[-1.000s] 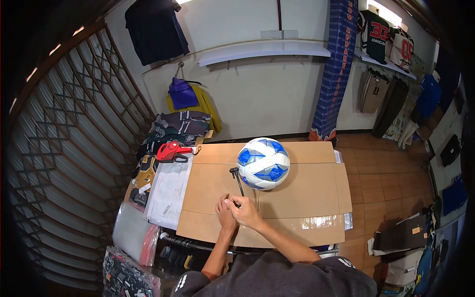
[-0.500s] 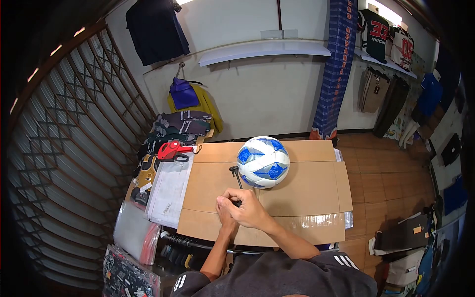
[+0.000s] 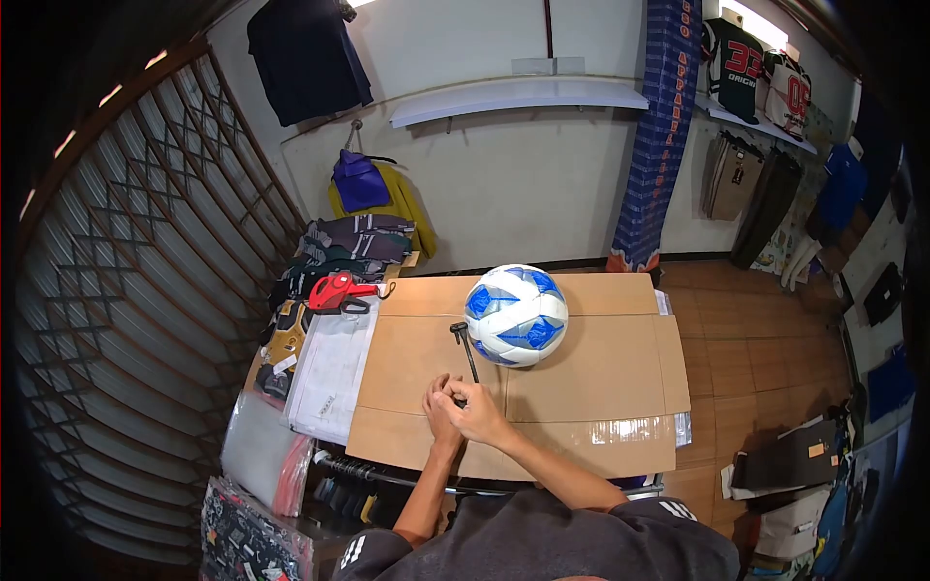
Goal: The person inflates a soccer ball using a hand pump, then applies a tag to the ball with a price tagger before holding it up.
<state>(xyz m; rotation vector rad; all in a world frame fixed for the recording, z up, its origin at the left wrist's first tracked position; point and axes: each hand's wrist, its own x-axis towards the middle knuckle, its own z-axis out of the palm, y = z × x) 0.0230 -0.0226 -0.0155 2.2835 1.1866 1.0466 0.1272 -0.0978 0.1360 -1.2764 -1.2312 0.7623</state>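
A black hand pump (image 3: 469,351) with a T-shaped handle and thin rod points away from me over the cardboard. Its near end disappears into my right hand (image 3: 475,418), whose fingers are closed around it. My left hand (image 3: 438,407) presses against the right one with its fingers curled; anything inside them is hidden. Just beyond the pump handle, to the right, a white and blue soccer ball (image 3: 516,316) rests on the flat cardboard sheet (image 3: 591,373). Neither hand touches the ball.
A red and black tool (image 3: 339,292) lies at the table's left, beside white plastic-wrapped packs (image 3: 329,378). Folded clothes (image 3: 358,242) are piled behind it. A metal folding gate (image 3: 145,290) stands left; a white shelf (image 3: 523,102) hangs on the wall ahead.
My right hand has shifted slightly left and down, closer against my left hand. A little more of the pump's rod shows. The ball stays in place.
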